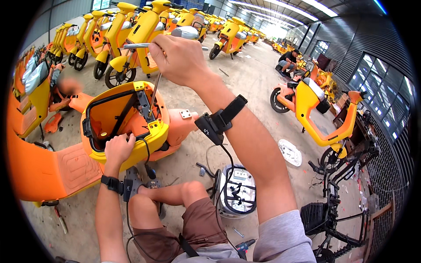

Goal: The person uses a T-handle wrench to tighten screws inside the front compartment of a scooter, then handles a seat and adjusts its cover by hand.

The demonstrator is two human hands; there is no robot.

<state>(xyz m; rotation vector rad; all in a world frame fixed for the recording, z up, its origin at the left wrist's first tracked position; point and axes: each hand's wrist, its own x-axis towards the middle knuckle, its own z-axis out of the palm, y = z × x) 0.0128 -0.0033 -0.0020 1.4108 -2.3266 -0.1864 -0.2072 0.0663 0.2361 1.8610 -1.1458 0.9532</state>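
Note:
In front of me stands an orange and yellow electric scooter with its seat off, so the black-lined compartment (87, 125) lies open. My right hand (177, 59) is closed round the crossbar of a T-handle wrench (156, 90), raised above the compartment's far right corner. The wrench's shaft slants down to black hardware (143, 104) at the rear; its tip is hard to make out. On the near rim of the yellow body panel (158, 133) rests my left hand (119, 150), gripping it with the fingertips hidden inside. A black cable with a plug (150, 172) hangs beside that hand.
By my knees a grey and white shell (237, 197) sits on the floor, near a power drill (245, 248). A white oval plate (290, 152) and a bare black frame (333, 219) lie right. Rows of scooters (144, 30) fill the back. Two people crouch nearby, left and far right.

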